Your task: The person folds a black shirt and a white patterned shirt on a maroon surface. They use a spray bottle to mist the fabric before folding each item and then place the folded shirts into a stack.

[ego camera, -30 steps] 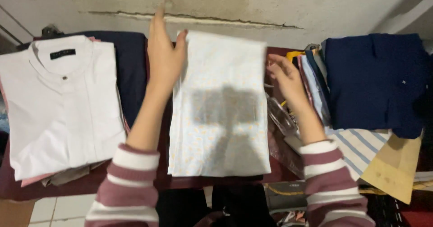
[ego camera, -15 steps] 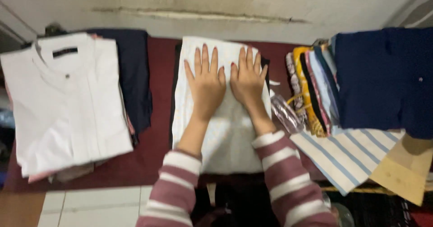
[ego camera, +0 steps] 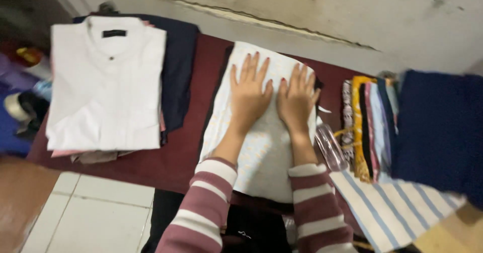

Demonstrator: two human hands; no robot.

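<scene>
Both hands have slid slightly down the folded pale garment [ego camera: 261, 147], which lies mid-table on the maroon table cover [ego camera: 176, 157], extending to its near edge. Left hand [ego camera: 250, 97] and right hand [ego camera: 297, 102] rest palm-down, side by side, fingers extended and spread, grasping nothing. Risk: uneven pressure may drag the fabric, creasing or skewing the fold toward the clear hanger [ego camera: 329, 147].

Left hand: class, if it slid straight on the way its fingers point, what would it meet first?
Probably the far edge of the folded white cloth under the left hand, then the wall; depth is unclear.
</scene>
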